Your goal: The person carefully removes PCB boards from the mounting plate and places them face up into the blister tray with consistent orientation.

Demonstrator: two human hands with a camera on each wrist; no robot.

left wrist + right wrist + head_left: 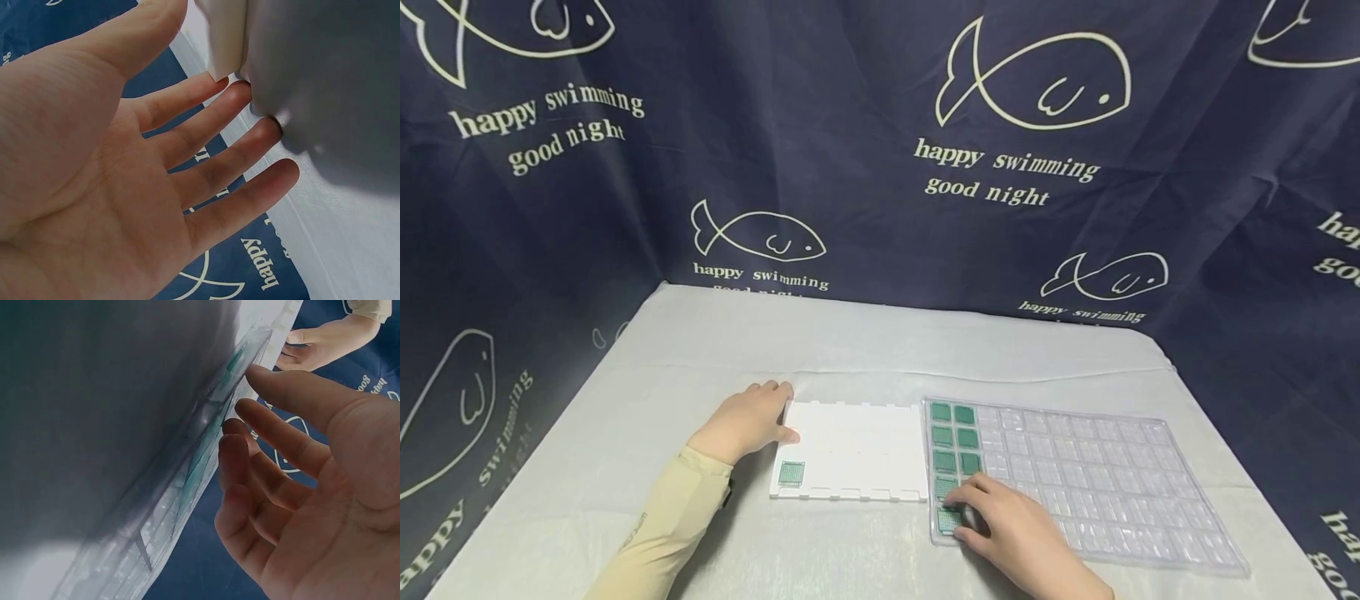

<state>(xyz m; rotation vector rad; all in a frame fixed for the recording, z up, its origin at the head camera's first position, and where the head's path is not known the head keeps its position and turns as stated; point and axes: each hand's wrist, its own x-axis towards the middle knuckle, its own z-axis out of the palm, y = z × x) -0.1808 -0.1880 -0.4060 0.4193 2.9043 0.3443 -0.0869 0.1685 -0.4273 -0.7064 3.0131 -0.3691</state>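
Note:
A flat white panel (857,450) with notched edges lies in the middle of the table. One small green perforated circuit board (792,473) sits in its near left corner. My left hand (752,421) rests at the panel's left edge, thumb over the top and the other fingers fairly straight along the side. To the right is a clear plastic tray (1105,483) with many cells; green circuit boards fill its two leftmost columns. Over the tray's near left end reaches my right hand (1011,529), thumb and index finger apart at a green board (949,522) in the corner cell.
White cloth (700,333) covers the table. Dark blue curtains (865,150) with fish drawings and lettering enclose the back and sides. The tray's left rim stands right beside the panel's right edge.

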